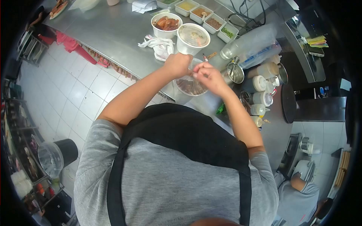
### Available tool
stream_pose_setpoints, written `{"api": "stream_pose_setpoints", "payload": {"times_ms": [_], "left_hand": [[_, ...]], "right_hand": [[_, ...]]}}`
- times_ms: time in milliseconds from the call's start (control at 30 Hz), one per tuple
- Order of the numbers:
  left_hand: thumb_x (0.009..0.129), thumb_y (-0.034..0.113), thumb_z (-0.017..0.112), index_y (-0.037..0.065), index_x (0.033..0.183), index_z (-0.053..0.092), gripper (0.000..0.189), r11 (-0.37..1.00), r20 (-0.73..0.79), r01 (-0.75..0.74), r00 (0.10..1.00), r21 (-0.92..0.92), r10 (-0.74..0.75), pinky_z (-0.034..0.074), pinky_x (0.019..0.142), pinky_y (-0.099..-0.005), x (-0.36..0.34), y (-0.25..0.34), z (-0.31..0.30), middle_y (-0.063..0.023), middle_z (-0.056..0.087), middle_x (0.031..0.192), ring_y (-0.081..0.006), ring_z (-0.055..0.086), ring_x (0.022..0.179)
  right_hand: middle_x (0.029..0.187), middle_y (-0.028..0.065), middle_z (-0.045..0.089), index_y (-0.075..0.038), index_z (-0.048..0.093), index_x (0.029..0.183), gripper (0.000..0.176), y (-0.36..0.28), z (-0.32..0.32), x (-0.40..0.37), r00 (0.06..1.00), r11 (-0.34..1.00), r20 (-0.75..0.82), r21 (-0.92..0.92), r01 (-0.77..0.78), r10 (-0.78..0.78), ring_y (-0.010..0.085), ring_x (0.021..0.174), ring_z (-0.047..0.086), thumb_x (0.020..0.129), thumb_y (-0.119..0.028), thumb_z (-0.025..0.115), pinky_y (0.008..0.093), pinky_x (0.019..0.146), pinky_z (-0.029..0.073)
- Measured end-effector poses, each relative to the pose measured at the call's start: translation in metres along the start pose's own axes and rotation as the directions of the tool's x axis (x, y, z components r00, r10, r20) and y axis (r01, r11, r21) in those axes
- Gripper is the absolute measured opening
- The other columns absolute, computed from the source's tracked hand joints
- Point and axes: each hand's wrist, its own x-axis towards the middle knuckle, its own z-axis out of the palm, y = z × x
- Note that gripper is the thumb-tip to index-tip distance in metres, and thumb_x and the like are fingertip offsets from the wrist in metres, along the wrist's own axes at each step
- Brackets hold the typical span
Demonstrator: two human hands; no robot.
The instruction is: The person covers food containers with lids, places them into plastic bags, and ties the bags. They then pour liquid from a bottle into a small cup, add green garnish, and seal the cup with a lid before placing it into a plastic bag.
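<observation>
A clear bag or container (191, 86) with dark contents stands at the counter's front edge. Above it my left hand (178, 66) is closed in a fist near its top; what it grips is hidden. Close on its right, my right hand (209, 76) has its fingers pinched together, with something too small to make out at the fingertips. Behind my hands is a white tub with a clear lid (193, 36). An open white tub of reddish-brown food (166, 24) stands to its left. A crumpled white cloth (158, 46) lies in front of the tubs.
Food containers (213, 23) line the counter's back. A metal pitcher (235, 72), a plastic bag (254, 44) and several bottles (261, 98) stand at the right. A bin (57, 155) is on the floor at left. Another person (299, 199) is at the lower right.
</observation>
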Motion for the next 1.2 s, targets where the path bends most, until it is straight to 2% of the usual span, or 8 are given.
{"api": "stream_pose_setpoints", "payload": {"times_ms": [133, 433, 633, 767, 867, 967, 1067, 1200], "left_hand": [[0.063, 0.029, 0.081, 0.004, 0.084, 0.056, 0.041, 0.995, 0.014, -0.016, 1.000, -0.099, 0.017, 0.048, 0.068, -0.0417, -0.004, -0.004, 0.000, -0.0157, 0.065, 0.078, -0.0335, 0.064, 0.078], [0.071, 0.028, 0.078, 0.006, 0.078, 0.046, 0.039, 0.922, -0.079, -0.228, 0.974, -0.312, 0.214, 0.043, 0.060, -0.0328, 0.033, 0.038, -0.050, -0.0060, 0.053, 0.070, -0.0165, 0.051, 0.068], [0.071, 0.021, 0.078, 0.007, 0.086, 0.055, 0.031, 0.632, -0.493, -0.383, 0.870, -0.674, 0.000, 0.045, 0.060, -0.0272, 0.023, 0.039, -0.065, -0.0053, 0.055, 0.086, -0.0122, 0.051, 0.073], [0.067, 0.026, 0.082, 0.010, 0.097, 0.064, 0.039, 0.933, -0.187, -0.258, 0.958, -0.251, 0.215, 0.044, 0.090, -0.0343, 0.001, -0.050, 0.007, -0.0091, 0.053, 0.109, -0.0200, 0.052, 0.104], [0.067, 0.025, 0.082, 0.012, 0.095, 0.067, 0.034, 0.879, -0.257, -0.248, 0.955, -0.407, 0.150, 0.036, 0.099, -0.0366, -0.010, -0.041, 0.040, -0.0087, 0.050, 0.120, -0.0228, 0.047, 0.118], [0.069, 0.024, 0.079, 0.016, 0.090, 0.070, 0.024, 0.934, -0.213, -0.106, 0.977, -0.341, 0.033, 0.035, 0.100, -0.0377, -0.009, -0.035, 0.038, -0.0036, 0.047, 0.126, -0.0220, 0.045, 0.122], [0.070, 0.027, 0.078, 0.020, 0.088, 0.071, 0.021, 0.960, -0.125, -0.126, 0.987, -0.250, 0.098, 0.031, 0.101, -0.0401, -0.006, -0.042, 0.037, 0.0008, 0.047, 0.125, -0.0222, 0.044, 0.121], [0.070, 0.027, 0.078, 0.019, 0.086, 0.069, 0.019, 0.972, -0.112, -0.072, 0.993, -0.224, 0.047, 0.028, 0.100, -0.0406, -0.007, -0.027, 0.028, 0.0015, 0.049, 0.121, -0.0229, 0.048, 0.116]], "right_hand": [[0.103, 0.0062, 0.062, -0.002, 0.064, 0.089, 0.010, 0.026, 0.031, 0.012, 0.966, 0.239, -0.033, 0.970, -0.031, 0.258, 0.0148, 0.093, 0.057, 0.090, -0.010, 0.059, 0.0306, 0.083, 0.047], [0.094, 0.0084, 0.064, 0.002, 0.060, 0.107, 0.020, 0.039, 0.057, 0.023, 0.911, 0.710, -0.171, 0.685, -0.164, 0.375, 0.0154, 0.075, 0.059, 0.087, -0.002, 0.059, 0.0267, 0.074, 0.048], [0.098, 0.0149, 0.064, 0.002, 0.049, 0.123, 0.035, 0.021, 0.039, 0.016, 0.913, 0.277, -0.150, 0.960, 0.042, 0.379, 0.0169, 0.073, 0.059, 0.089, 0.000, 0.057, 0.0287, 0.071, 0.049], [0.097, 0.0162, 0.064, 0.002, 0.047, 0.125, 0.038, 0.018, 0.038, 0.013, 0.910, 0.239, -0.164, 0.968, 0.074, 0.381, 0.0197, 0.077, 0.060, 0.089, -0.001, 0.057, 0.0320, 0.073, 0.050], [0.097, 0.0162, 0.064, 0.002, 0.050, 0.123, 0.035, 0.026, 0.035, 0.011, 0.937, 0.261, -0.116, 0.965, 0.028, 0.329, 0.0211, 0.078, 0.061, 0.089, -0.003, 0.058, 0.0330, 0.076, 0.050], [0.099, 0.0120, 0.065, 0.001, 0.061, 0.110, 0.024, 0.024, 0.027, 0.009, 0.944, 0.373, -0.075, 0.926, -0.053, 0.320, 0.0197, 0.079, 0.061, 0.089, -0.011, 0.063, 0.0349, 0.081, 0.050], [0.094, 0.0080, 0.066, -0.003, 0.068, 0.097, 0.019, 0.003, -0.001, 0.010, 0.961, 0.858, 0.024, 0.444, -0.257, 0.275, 0.0219, 0.079, 0.062, 0.084, -0.018, 0.069, 0.0371, 0.086, 0.049], [0.086, 0.0103, 0.063, -0.007, 0.069, 0.090, 0.018, 0.026, -0.009, 0.014, 0.981, 0.953, -0.024, -0.246, 0.179, -0.190, 0.0301, 0.080, 0.060, 0.075, -0.017, 0.073, 0.0385, 0.086, 0.048]]}}
